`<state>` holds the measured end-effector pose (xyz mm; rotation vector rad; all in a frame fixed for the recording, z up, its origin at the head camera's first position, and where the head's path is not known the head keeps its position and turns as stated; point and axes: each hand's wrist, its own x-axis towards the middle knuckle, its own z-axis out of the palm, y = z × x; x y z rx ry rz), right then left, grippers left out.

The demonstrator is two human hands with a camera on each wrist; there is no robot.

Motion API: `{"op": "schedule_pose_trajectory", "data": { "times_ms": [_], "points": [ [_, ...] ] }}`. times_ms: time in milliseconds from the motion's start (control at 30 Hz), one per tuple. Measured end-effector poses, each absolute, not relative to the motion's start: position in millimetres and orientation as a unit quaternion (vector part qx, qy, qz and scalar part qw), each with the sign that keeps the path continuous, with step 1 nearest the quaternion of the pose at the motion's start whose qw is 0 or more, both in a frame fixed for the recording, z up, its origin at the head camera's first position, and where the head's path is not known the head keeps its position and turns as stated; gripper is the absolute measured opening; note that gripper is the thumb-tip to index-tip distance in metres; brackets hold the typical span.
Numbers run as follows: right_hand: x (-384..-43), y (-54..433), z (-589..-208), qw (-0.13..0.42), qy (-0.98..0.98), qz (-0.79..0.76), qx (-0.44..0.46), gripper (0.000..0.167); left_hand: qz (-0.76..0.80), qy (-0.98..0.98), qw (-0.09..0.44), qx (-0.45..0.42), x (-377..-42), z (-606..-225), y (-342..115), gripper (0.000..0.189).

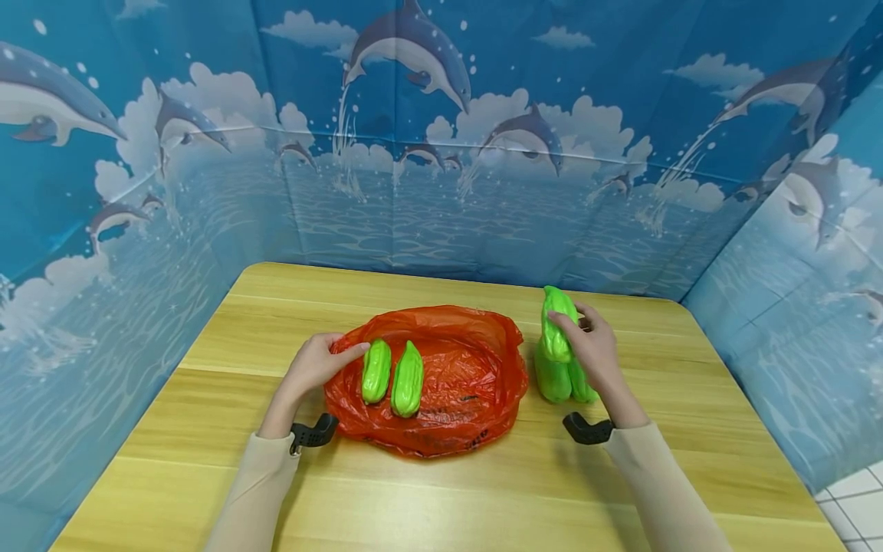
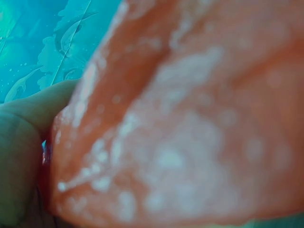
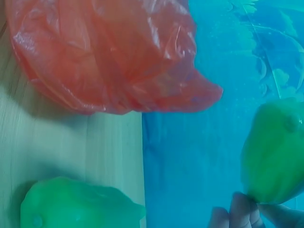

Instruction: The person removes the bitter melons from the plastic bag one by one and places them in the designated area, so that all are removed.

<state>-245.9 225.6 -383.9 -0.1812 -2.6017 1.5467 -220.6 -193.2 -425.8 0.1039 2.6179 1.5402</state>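
An open red plastic bag lies spread on the table, its mouth up. Two bright green, ribbed, pointed gourd-like vegetables lie side by side in its left part. My left hand holds the bag's left rim, thumb over the inside; the bag hides most of its fingers in the left wrist view. To the right of the bag, my right hand pinches another green gourd-like vegetable, raised with its tip up. Below it, at least two more green vegetables rest on the table, partly hidden by the hand.
The wooden table runs back to a blue dolphin-print curtain, which also hangs along both sides. Black wrist cameras sit on both wrists. White floor tiles show at the lower right.
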Motion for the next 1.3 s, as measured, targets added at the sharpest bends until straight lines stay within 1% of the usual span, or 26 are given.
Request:
{"op": "schedule_pose_trajectory", "data": {
  "times_ms": [233, 433, 733, 867, 1067, 1300],
  "points": [
    [-245.5, 236.2, -386.6, 0.060, -0.855, 0.510, -0.072, 0.080, 0.501, 0.863, 0.048, 0.040, -223.4, -424.8, -191.2, 0.053],
    [-245.0, 244.1, -390.8, 0.060, -0.846, 0.523, -0.083, 0.078, 0.496, 0.866, 0.045, 0.042, -224.2, -422.0, -189.0, 0.052],
    [-245.3, 253.7, -392.5, 0.057, -0.846, 0.521, -0.100, 0.084, 0.495, 0.867, 0.042, 0.044, -225.2, -419.5, -189.5, 0.050],
    [-244.9, 255.5, -394.1, 0.056, -0.846, 0.521, -0.103, 0.084, 0.500, 0.864, 0.044, 0.044, -223.1, -419.0, -190.9, 0.047],
    [-245.6, 260.5, -399.5, 0.067, -0.843, 0.524, -0.100, 0.083, 0.507, 0.860, 0.047, 0.038, -221.7, -420.2, -191.2, 0.049],
    [-240.9, 270.5, -406.7, 0.056, -0.844, 0.523, -0.103, 0.084, 0.517, 0.853, 0.056, 0.033, -219.0, -427.7, -190.2, 0.046]
  ]
}}
